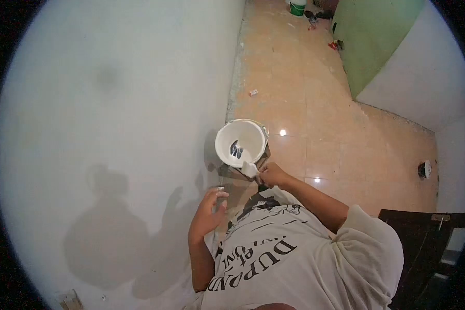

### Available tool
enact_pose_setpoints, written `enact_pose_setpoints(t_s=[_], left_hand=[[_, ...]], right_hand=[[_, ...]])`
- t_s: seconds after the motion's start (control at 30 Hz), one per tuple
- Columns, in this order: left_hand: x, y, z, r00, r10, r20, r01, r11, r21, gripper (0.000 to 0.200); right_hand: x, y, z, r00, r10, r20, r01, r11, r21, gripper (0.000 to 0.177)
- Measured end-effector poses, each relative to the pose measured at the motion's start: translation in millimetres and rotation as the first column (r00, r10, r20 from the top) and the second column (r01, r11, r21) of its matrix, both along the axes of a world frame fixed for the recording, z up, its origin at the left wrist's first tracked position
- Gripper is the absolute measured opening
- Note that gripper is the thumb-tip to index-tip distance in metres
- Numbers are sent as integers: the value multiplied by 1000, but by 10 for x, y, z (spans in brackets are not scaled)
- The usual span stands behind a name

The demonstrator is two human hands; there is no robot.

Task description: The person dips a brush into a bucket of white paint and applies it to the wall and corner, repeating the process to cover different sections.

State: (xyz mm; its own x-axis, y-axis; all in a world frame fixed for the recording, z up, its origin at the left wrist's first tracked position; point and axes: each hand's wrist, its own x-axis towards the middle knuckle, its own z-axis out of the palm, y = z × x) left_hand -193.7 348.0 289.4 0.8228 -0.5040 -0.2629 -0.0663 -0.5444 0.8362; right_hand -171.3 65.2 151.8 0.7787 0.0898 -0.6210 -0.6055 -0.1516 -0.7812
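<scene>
My right hand (pixel 274 175) is closed around the handle of a paintbrush (pixel 250 169), whose wide head is coated white. The brush head is at the near rim of a white bucket (pixel 223 150). Inside the bucket is white paint with a dark patch (pixel 236 150) showing in it; I cannot make out what that patch is. My left hand (pixel 210 204) is raised beside the wall, empty as far as I can see, its thumb apart from the curled fingers. Something white shows at its fingertips, too small to tell whether it is paint.
A pale wall (pixel 113 129) rises close on my left, with shadows on it. Orange tiles (pixel 320 124) cover the floor. A small tub (pixel 424 169) stands at the right, and a green container (pixel 297 8) far ahead. A dark door (pixel 413 243) is at lower right.
</scene>
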Motion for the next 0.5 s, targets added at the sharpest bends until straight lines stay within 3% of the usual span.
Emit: enact_pose_setpoints(t_s=[0.1, 0.13, 0.33, 0.43, 0.5], left_hand=[[228, -189, -140, 998, 21, -65, -20, 1000, 12, 31], [281, -250, -167, 998, 18, -67, -17, 1000, 21, 31], [496, -564, -155, 991, 64, -116, -62, 998, 23, 29], [608, -600, -345, 997, 47, -65, -43, 997, 65, 32], [690, -691, -316, 984, 106, -146, -93, 991, 97, 33]], right_hand=[[292, -99, 129, 999, -35, -41, 38, 995, 87, 24], [385, -150, -160, 999, -5, -36, 9, 992, 127, 29], [827, -426, -522, 969, 67, -240, -36, 990, 133, 32], [986, -507, -945, 911, -111, -397, 209, 954, 214, 24], [1120, -468, -1161, 883, -120, -453, 244, 943, 225, 23]])
